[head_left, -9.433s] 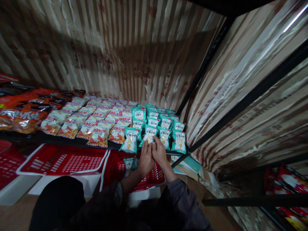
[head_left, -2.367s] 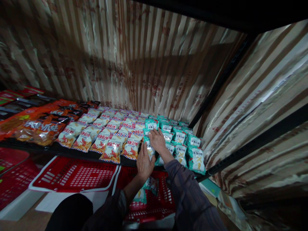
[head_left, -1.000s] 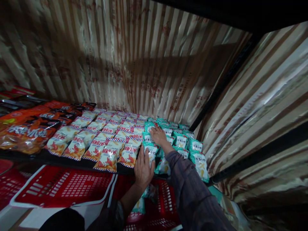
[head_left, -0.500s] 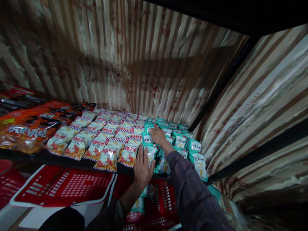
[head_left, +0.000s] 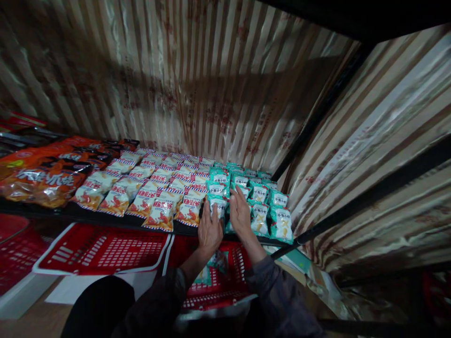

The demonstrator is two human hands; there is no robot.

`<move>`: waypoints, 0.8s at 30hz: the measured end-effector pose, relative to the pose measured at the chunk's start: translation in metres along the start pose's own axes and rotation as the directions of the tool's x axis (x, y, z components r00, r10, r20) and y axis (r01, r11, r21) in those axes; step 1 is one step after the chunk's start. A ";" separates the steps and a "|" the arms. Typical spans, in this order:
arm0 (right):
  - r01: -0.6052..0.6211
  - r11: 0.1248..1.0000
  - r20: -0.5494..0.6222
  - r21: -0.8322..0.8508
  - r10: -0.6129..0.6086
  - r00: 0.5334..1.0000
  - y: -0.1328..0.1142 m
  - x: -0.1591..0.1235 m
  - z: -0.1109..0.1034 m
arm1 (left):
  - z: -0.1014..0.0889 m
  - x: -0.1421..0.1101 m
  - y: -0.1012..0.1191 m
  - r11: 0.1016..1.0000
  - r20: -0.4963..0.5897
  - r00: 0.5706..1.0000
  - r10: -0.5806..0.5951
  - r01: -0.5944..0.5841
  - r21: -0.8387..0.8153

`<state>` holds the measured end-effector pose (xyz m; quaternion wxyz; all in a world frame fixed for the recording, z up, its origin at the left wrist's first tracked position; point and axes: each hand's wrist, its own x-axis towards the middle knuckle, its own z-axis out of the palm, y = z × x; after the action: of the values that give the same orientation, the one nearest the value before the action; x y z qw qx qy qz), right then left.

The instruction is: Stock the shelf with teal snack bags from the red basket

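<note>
Two hands rest flat at the front edge of the shelf, side by side with a narrow gap between them. The left hand lies with fingers spread and extended, palm down on the nearest teal snack packet, which shows just beyond its fingertips; nothing is gripped. The right hand, likewise open and pressing palm down, covers the front packet of the neighbouring teal column, with another teal packet touching it on its outer side. The packets run in columns leading straight away from both hands toward the striped curtain, each packet's long axis along that same line, so the rows lie ahead of the fingertips. To the outside of the left hand, just beside it, lie the red-and-white striped shrimp snack packets, and farther that way the large orange bags. Below the wrists, nearer the person, sits a red plastic basket holding a few more teal packets; another red basket stands farther off on the left hand's side. The left hand is slightly closer to the basket, the right reaches a little deeper.
</note>
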<state>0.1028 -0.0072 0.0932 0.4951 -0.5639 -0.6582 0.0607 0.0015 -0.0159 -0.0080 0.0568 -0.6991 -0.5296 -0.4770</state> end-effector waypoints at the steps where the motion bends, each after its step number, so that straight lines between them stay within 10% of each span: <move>1: -0.022 1.000 -0.014 0.015 0.022 1.000 -0.001 -0.016 0.000 | 0.000 -0.001 0.000 1.000 -0.001 1.000 -0.007 0.007 -0.013; 8: -0.158 0.986 0.007 0.054 0.157 0.988 0.012 -0.076 0.019 | -0.002 0.001 -0.003 0.988 -0.012 0.996 -0.094 0.091 -0.128; 24: -0.053 0.998 0.007 -0.045 0.053 0.999 0.020 -0.024 0.032 | 0.002 -0.005 -0.006 0.998 -0.066 0.996 -0.056 0.053 -0.037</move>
<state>0.0900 -0.0042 0.0503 0.4782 -0.5917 -0.6462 0.0613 -0.0018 -0.0156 -0.0147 0.0490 -0.6689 -0.5377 -0.5109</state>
